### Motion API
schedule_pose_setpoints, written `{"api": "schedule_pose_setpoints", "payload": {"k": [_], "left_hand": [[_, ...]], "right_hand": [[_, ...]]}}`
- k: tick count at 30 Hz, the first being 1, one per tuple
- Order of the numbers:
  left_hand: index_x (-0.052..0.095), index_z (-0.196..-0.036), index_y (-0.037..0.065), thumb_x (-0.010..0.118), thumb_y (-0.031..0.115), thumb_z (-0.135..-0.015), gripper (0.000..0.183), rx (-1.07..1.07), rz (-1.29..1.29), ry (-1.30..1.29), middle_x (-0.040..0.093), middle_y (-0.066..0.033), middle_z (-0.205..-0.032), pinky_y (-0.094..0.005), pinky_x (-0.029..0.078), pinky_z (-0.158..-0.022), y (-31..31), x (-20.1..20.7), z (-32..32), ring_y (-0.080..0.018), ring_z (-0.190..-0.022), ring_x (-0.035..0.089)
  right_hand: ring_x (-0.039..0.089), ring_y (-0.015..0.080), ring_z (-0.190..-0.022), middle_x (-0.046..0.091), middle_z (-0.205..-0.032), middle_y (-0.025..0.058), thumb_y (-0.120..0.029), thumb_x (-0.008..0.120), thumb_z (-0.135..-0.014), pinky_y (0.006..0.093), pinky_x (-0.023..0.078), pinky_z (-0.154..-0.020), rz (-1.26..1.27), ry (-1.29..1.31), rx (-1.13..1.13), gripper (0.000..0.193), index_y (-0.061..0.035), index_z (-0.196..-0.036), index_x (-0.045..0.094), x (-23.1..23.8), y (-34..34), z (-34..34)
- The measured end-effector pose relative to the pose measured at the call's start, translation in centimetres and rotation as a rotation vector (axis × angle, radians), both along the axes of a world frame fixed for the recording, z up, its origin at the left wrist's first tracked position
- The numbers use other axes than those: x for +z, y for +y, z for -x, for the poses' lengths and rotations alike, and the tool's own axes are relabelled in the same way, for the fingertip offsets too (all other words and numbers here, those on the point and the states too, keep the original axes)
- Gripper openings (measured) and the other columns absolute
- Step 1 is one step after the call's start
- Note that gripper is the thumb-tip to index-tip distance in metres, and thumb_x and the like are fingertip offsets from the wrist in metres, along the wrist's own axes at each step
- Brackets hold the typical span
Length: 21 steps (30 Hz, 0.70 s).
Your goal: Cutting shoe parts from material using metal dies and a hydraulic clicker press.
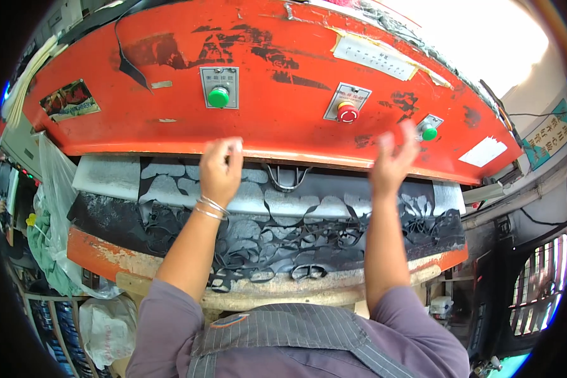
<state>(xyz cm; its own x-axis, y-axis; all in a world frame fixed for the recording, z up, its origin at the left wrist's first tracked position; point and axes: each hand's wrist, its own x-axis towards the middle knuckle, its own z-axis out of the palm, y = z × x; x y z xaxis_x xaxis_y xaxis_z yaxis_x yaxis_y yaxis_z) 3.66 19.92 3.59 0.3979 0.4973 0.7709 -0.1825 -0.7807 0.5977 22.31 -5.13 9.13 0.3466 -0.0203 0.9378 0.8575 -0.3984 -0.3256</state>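
Observation:
My left hand (pixel 222 169), with bangles on its wrist, is raised before the orange machine beam (pixel 283 129). Its fingers are bent, the thumb stands apart, and nothing shows in them. A round green button (pixel 218 97) sits on the beam above it. My right hand (pixel 394 160) is up too, slightly blurred, fingers apart and holding nothing. A red button (pixel 348 113) and a second green button (pixel 429 132) are closest to it. Between my hands, partly under the beam, a metal cutting die (pixel 287 179) rests on black sheet material. Cut black scraps (pixel 277 239) drape toward me.
The white bed (pixel 107 173) shows under the sheet and through its cut-outs. An orange front edge (pixel 94 252) borders the scraps. Clear plastic (pixel 57 208) hangs at the left, above a white bag (pixel 107 331). A barred window (pixel 542 283) is at the right.

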Motion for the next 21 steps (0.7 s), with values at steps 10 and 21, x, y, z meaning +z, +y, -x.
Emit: {"api": "schedule_pose_setpoints", "payload": {"k": [10,21], "left_hand": [[0.049,-0.074,0.000,0.053,0.015,-0.093,0.025,-0.056,-0.082,0.308,0.047,-0.0172,-0.069,-0.0417,0.040,-0.058,0.3,10.1,5.4,-0.0370,-0.064,0.048],[0.066,-0.077,0.006,0.063,0.018,-0.082,0.013,-0.291,-0.041,0.771,0.061,-0.0100,-0.077,-0.0412,0.047,-0.068,-13.4,0.6,19.7,-0.0313,-0.076,0.059]], "right_hand": [[0.028,0.0340,-0.138,0.035,-0.144,0.0227,-0.024,0.064,-0.088,0.0434,0.024,-0.112,0.144,0.163,0.134,0.061,-0.0037,-0.140,0.039,4.1,-2.8,1.7],[0.060,0.0301,-0.092,0.064,-0.099,0.0118,-0.030,0.076,-0.069,0.0398,0.047,-0.081,1.180,0.381,0.839,0.048,-0.0038,-0.106,0.062,-4.6,-2.6,25.5]]}}
